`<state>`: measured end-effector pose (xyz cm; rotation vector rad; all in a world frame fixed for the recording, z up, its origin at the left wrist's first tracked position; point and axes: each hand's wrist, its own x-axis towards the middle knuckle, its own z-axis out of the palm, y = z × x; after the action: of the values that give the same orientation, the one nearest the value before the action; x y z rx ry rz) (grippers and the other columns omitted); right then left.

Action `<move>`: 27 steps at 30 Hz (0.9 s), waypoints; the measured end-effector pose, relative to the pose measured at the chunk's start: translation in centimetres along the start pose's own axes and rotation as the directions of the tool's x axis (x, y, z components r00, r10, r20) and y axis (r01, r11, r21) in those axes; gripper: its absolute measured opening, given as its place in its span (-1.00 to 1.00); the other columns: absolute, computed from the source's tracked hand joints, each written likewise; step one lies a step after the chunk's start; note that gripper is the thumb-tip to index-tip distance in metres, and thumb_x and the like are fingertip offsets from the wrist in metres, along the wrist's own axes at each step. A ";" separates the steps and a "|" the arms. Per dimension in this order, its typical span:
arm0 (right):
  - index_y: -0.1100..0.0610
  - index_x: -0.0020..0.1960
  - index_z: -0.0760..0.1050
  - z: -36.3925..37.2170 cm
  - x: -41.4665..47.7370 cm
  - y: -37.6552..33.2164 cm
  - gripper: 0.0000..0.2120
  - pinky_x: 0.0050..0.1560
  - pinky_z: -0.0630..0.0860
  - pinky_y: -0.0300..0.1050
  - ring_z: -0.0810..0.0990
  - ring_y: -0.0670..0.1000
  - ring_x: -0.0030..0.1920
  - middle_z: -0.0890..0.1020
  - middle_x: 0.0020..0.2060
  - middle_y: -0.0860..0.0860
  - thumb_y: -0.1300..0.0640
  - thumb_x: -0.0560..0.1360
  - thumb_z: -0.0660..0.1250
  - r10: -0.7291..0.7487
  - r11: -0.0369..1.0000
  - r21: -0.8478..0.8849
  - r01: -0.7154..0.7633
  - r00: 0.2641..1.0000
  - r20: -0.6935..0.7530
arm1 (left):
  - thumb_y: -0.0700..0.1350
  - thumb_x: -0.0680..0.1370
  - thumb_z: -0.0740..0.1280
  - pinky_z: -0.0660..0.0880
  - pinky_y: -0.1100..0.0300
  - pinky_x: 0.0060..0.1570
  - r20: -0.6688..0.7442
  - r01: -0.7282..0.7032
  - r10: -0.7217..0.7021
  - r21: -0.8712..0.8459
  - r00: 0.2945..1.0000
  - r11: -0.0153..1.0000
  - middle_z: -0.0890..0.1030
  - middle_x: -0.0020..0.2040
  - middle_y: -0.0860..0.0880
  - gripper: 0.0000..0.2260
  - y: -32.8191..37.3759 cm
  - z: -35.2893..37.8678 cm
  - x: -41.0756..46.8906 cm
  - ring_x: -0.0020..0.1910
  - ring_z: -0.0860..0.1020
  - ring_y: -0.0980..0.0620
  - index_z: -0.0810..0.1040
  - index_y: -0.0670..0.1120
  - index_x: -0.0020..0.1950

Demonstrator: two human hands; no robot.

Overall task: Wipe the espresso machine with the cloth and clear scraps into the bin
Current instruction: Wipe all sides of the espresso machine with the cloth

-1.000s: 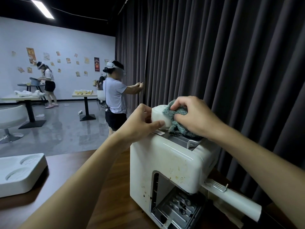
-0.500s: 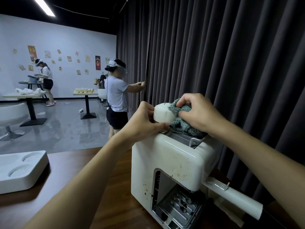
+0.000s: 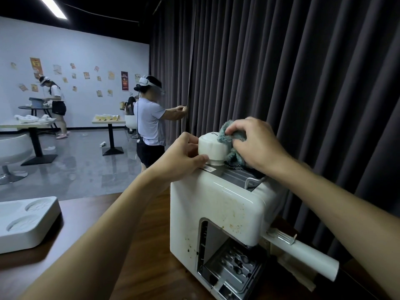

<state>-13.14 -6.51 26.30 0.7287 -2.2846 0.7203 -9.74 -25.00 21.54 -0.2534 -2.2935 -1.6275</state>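
Fingers of the right hand pinch the cloth against the white cap, centre frame; the left hand grips the cap's near side. Risk, judged: hard rubbing could twist the cap loose from the espresso machine — front stains not yet wiped. Containers: white tray, lower left on the table, two hollows, nothing visible inside; bin not in view.

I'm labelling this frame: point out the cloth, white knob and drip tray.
cloth [image 3: 234, 158], head view, lower folds
white knob [image 3: 211, 148], head view, side wall
drip tray [image 3: 233, 270], head view, metal grate
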 end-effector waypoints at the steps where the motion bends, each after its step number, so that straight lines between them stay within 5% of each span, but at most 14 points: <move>1: 0.13 0.06 0.66 0.1 0.2 0.1 -0.72 0.01 0.32 -0.35 0.53 -0.01 -0.01 0.60 -0.02 0.06 0.37 0.45 0.31 -0.039 0.999 0.009 0.039 0.999 -0.018 | -0.20 0.56 0.40 0.60 -0.12 0.09 0.012 -0.004 0.004 0.004 1.000 1.000 0.69 0.06 -0.12 -0.77 0.0 0.0 0.0 -0.04 0.66 -0.01 0.38 -0.08 0.10; 7: 0.22 0.13 0.65 0.2 0.2 -0.4 -0.74 0.11 0.32 -0.47 0.57 0.00 0.12 0.62 0.10 0.06 0.38 0.53 0.27 -0.215 0.975 0.080 0.208 0.973 0.084 | -0.23 0.57 0.38 0.61 0.15 -0.10 0.008 -0.025 0.025 0.007 1.000 1.000 0.66 0.08 -0.16 -0.72 0.2 0.4 -0.1 -0.09 0.64 0.04 0.33 -0.19 0.17; 10: 0.17 0.12 0.66 -0.7 -0.6 -0.5 -0.71 0.18 0.34 -0.48 0.51 -0.11 0.13 0.57 0.14 -0.02 0.40 0.53 0.26 -0.264 0.960 0.143 0.242 0.951 0.162 | -0.23 0.56 0.39 0.61 0.10 -0.04 0.006 -0.022 0.022 -0.004 1.000 1.000 0.66 0.09 -0.17 -0.71 0.3 0.4 -0.2 -0.05 0.64 0.00 0.35 -0.18 0.19; 15: -0.03 -0.02 0.62 -2.7 -1.1 1.2 -0.73 -0.03 0.29 -0.34 0.47 -0.06 -0.02 0.48 -0.07 -0.05 0.31 0.47 0.30 -0.052 0.998 -0.026 0.057 0.984 0.169 | -0.26 0.60 0.33 0.57 0.02 0.13 0.033 0.027 -0.027 -0.011 0.999 1.000 0.66 0.13 -0.11 -0.81 0.4 -0.2 -0.3 0.00 0.63 0.02 0.40 -0.12 0.17; 18: -0.08 -0.07 0.62 -3.0 -1.3 1.1 -0.73 -0.06 0.38 -0.23 0.52 -0.07 -0.04 0.57 -0.12 -0.13 0.25 0.42 0.28 0.009 0.992 -0.122 0.030 0.951 0.310 | -0.30 0.61 0.28 0.54 0.03 0.22 0.057 0.051 -0.053 0.035 0.997 0.998 0.65 0.17 -0.05 -0.76 0.7 -0.5 -0.3 0.13 0.61 0.01 0.38 -0.16 0.26; 22: -0.06 0.04 0.68 -2.9 -1.7 -0.8 -0.65 -0.06 0.42 -0.37 0.50 -0.24 -0.12 0.67 -0.02 -0.15 0.24 0.45 0.21 -0.008 0.986 -0.140 0.086 0.875 0.484 | -0.31 0.61 0.28 0.51 -0.06 0.27 0.073 0.077 -0.080 0.043 0.994 0.996 0.65 0.18 -0.06 -0.74 0.6 -1.0 -0.3 0.18 0.61 -0.04 0.39 -0.14 0.27; 25: -0.11 0.18 0.62 -3.7 -2.0 -2.0 -0.56 -0.15 0.43 -0.41 0.50 -0.33 -0.21 0.61 -0.12 -0.27 0.25 0.47 0.18 -0.001 0.977 -0.172 0.122 0.817 0.576 | -0.23 0.61 0.32 0.52 -0.06 0.26 0.087 0.065 -0.070 0.054 0.994 0.996 0.68 0.13 -0.03 -0.76 0.8 -0.9 -0.4 0.16 0.62 -0.03 0.40 -0.13 0.25; 27: -0.15 0.27 0.56 -3.9 -2.2 -2.8 -0.52 -0.03 0.49 -0.35 0.55 -0.26 -0.08 0.62 -0.02 -0.22 0.25 0.48 0.16 -0.022 0.977 -0.150 0.150 0.775 0.632 | -0.11 0.62 0.32 0.54 -0.04 0.23 0.062 0.058 -0.062 0.054 0.996 0.997 0.69 0.07 -0.03 -0.76 1.1 -0.6 -0.5 0.13 0.63 -0.03 0.42 -0.12 0.25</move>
<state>-8.35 -5.26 28.14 1.0983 -2.8399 0.2024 -8.79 -25.18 22.48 -0.2291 -2.4094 -1.6073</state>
